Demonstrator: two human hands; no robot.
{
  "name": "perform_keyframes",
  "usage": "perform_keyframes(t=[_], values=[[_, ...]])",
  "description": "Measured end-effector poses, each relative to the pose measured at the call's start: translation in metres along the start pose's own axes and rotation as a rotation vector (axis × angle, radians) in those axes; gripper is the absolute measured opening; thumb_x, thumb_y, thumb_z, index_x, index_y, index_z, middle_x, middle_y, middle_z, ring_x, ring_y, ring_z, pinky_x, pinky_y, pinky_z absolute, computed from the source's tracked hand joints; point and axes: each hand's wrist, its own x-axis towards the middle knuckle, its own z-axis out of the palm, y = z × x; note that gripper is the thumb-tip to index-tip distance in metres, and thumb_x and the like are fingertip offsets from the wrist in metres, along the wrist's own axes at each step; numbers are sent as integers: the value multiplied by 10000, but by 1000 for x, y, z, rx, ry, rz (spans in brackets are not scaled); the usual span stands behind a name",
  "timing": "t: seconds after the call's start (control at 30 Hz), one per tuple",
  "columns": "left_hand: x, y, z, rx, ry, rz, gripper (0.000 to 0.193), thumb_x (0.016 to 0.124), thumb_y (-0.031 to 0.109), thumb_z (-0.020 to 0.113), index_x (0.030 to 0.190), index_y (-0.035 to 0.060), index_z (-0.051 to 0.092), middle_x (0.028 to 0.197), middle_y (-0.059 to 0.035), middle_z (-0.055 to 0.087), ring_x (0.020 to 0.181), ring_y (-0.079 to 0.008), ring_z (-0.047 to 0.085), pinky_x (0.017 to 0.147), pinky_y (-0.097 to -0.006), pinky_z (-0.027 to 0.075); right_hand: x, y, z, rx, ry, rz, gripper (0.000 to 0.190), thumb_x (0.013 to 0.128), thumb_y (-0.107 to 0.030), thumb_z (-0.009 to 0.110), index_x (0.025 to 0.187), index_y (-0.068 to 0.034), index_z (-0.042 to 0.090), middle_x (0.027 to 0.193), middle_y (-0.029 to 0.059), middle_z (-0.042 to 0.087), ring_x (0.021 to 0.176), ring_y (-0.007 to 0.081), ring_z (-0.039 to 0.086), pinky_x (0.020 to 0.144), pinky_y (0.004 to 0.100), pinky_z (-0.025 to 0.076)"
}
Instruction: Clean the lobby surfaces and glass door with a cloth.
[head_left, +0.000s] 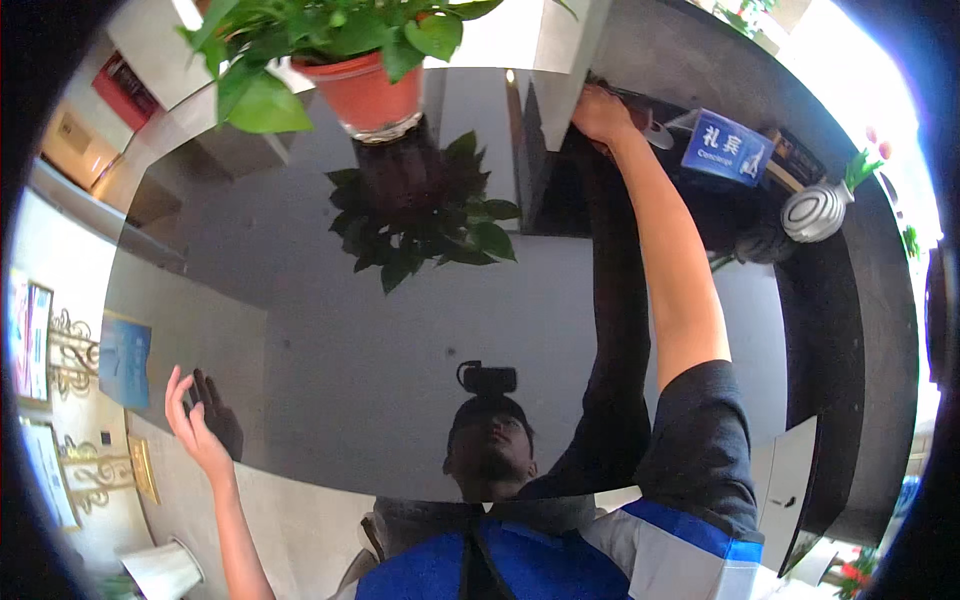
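Note:
A glossy black countertop (420, 315) stretches out before me, mirroring the room and a wearer with a head camera. At its far right, my right hand (602, 115) reaches beside a pale upright panel (564, 90). Its fingers point away and are partly hidden, so I cannot make out whether they grip anything. Just right of that hand is a small white rounded object (660, 136), too unclear to name. My left hand (191, 424) hovers at the left front edge of the counter, fingers apart and holding nothing.
A potted leafy plant in an orange pot (367, 94) stands at the far edge. Near my right forearm are a blue sign (726, 148) bearing writing and a ribbed white vase (816, 212). A raised dark ledge (885, 322) curves along the right.

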Motion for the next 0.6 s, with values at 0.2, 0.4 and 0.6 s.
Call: perform_keyframes(t=[0.2, 0.4, 0.6], values=[[3, 3, 6, 31, 9, 37, 291, 899, 83, 455, 1137, 45, 618, 1372, -90, 530, 1296, -259, 441, 1102, -393, 300, -32, -1, -5, 93, 28, -165, 436, 965, -341, 418, 1318, -112, 535, 1344, 122, 553, 1228, 361, 511, 1032, 462, 405], [5, 4, 6, 16, 54, 56, 239, 901, 116, 511, 1085, 71, 657, 1295, -61, 600, 1227, -254, 511, 1059, -372, 351, -133, -6, -14, 156, 180, -415, 390, 960, -275, 472, 1294, -93, 557, 1340, 126, 556, 1234, 354, 505, 1035, 448, 397], [1, 9, 3, 25, 140, 85, 198, 852, 103, 567, 1017, 71, 674, 1228, -70, 642, 1145, -278, 570, 994, -372, 413, -211, -89, -52, 218, 60, -595, 384, 937, -199, 526, 1304, -91, 554, 1378, 90, 532, 1188, 352, 518, 1011, 441, 397]])
